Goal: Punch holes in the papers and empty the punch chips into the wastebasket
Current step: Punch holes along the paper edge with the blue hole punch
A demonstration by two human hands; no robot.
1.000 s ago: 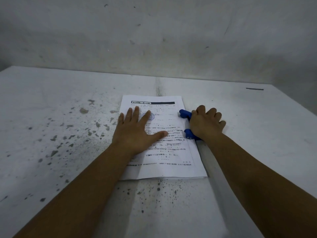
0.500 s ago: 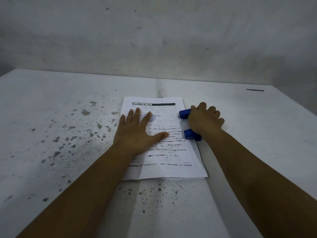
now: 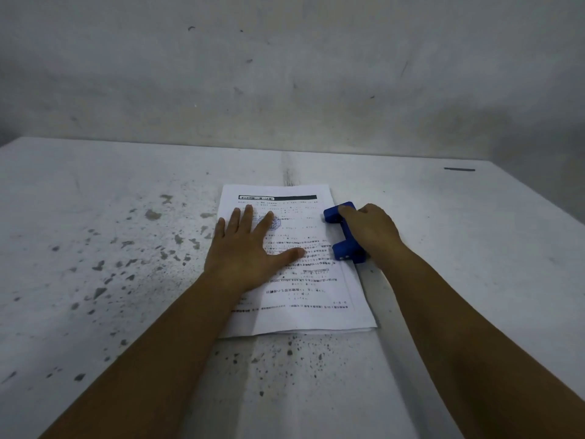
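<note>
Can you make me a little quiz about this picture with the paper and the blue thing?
1. True or false: the left hand lies flat on the papers.
2. Which edge of the papers does the blue hole punch sit on? A) left B) right C) near
3. Fill in: the right hand rests on top of the ____.

Key:
1. True; its fingers are spread and pressing the sheets onto the table.
2. B, the right edge.
3. Hole punch. Its two blue ends stick out from under the hand toward the papers.
</note>
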